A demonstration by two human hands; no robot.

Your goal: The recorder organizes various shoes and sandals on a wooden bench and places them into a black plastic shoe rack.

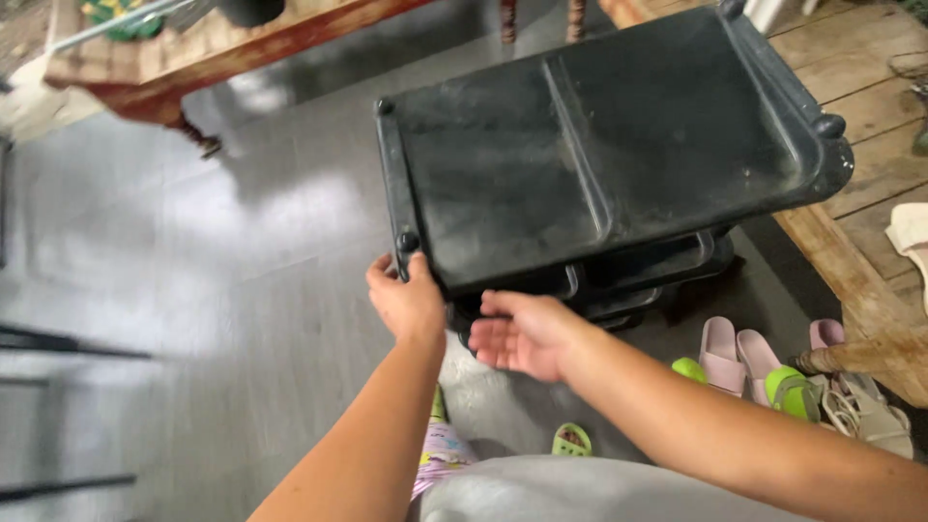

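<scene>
A black plastic shelf rack (599, 145) with stacked tray levels stands on the grey tiled floor in front of me, its dusty top tray facing the camera. My left hand (406, 300) grips the near left corner post of the rack. My right hand (517, 333) reaches under the near edge of the top tray with fingers curled, touching the lower shelf; its fingertips are hidden below the tray.
A wooden platform (860, 280) runs along the right with pink sandals (730, 358), green shoes (793, 391) and beige sandals (870, 416) beside it. A wooden table (193, 53) stands at the back left. Grey floor (193, 290) spreads to the left.
</scene>
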